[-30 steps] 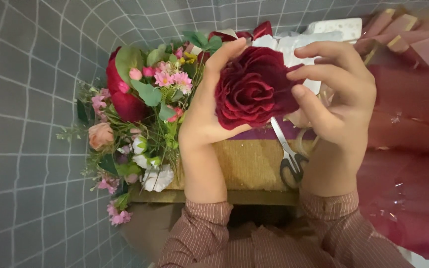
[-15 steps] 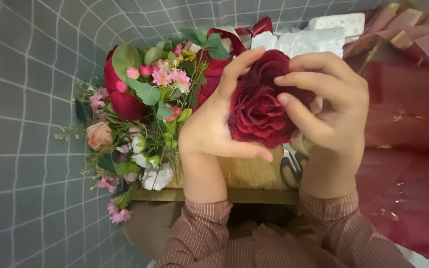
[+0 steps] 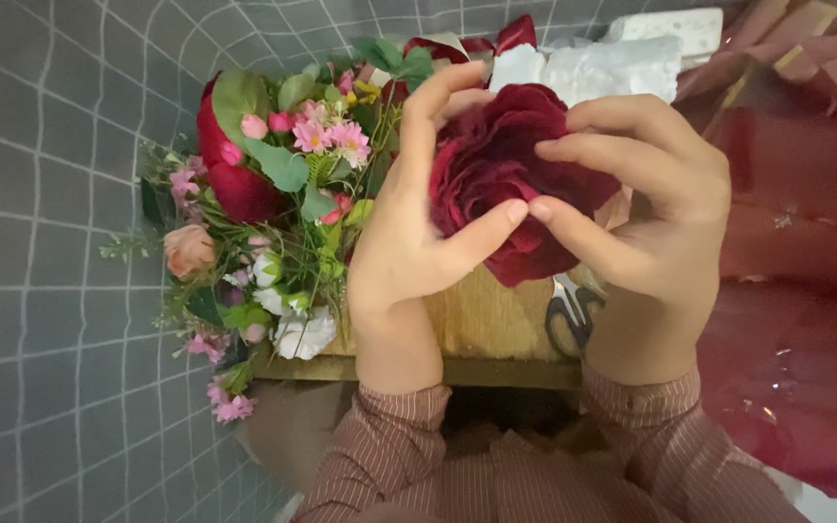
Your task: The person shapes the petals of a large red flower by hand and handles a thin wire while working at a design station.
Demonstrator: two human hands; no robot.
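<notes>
Both hands cup one dark red, ruffled fabric rose [image 3: 506, 184] above a small yellowish wooden table [image 3: 481, 324]. The left hand [image 3: 409, 242] curls around its left side, thumb across the front; the right hand [image 3: 651, 223] pinches petals, its thumb tip touching the left thumb. Grey-handled scissors [image 3: 572, 318] lie just beneath. A mixed bunch of pink, red and white artificial flowers [image 3: 273, 213] sits to the left, dark red wrapping paper [image 3: 796, 291] to the right.

A mixed bunch of pink, red and white flowers [image 3: 263, 223] lies on a wooden board [image 3: 491, 324] beside scissors [image 3: 573, 315], with dark red wrapping sheets [image 3: 796, 291] right and grey tiles [image 3: 41, 194] left.
</notes>
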